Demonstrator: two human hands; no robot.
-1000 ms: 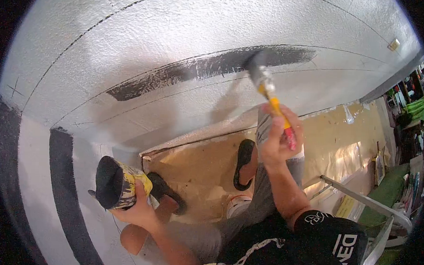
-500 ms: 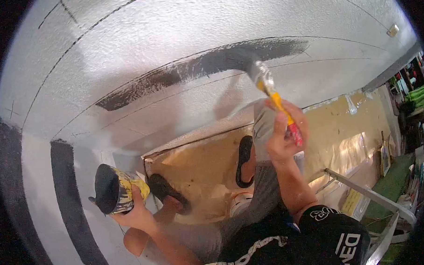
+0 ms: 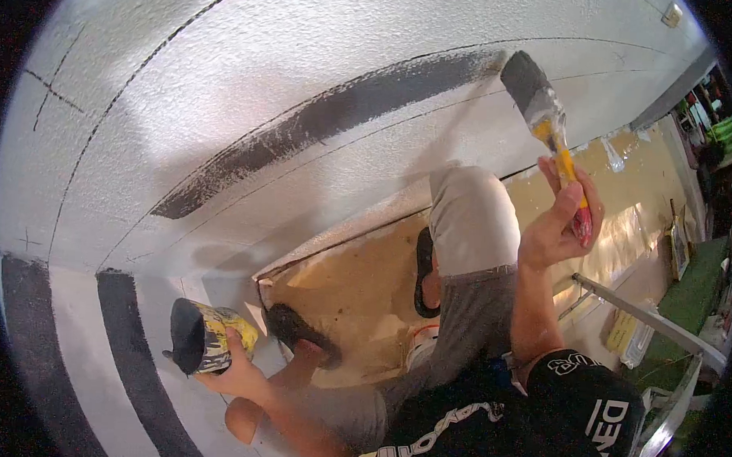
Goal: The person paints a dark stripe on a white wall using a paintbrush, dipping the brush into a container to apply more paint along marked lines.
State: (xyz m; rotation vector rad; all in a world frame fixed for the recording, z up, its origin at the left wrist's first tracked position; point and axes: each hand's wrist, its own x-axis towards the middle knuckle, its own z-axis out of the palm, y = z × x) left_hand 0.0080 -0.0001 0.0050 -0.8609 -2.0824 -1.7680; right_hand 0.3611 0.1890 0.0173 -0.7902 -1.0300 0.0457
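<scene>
My right hand [image 3: 564,215] is wrapped round the yellow and red handle of a paintbrush [image 3: 551,126]. The brush's bristles are coated in dark grey paint and overlap the right end of a curved dark stripe [image 3: 330,114] on the white wall [image 3: 308,33]. Thin curved pencil-like lines run above and below that stripe. Lower left, my left hand [image 3: 236,369] grips a yellow paint can [image 3: 217,336] streaked with dark paint, tilted so its dark mouth faces left.
Two dark vertical bands [image 3: 140,358] run down the wall at lower left. A brown floor covering [image 3: 355,317] lies under my sandalled feet. At right stands a metal ladder [image 3: 645,315] beside a green mat [image 3: 685,320]. A small outlet [image 3: 672,15] is at upper right.
My right hand has moved the brush right and up along the stripe, whose middle is now more evenly covered. The view has shifted slightly; the left hand keeps holding the can.
</scene>
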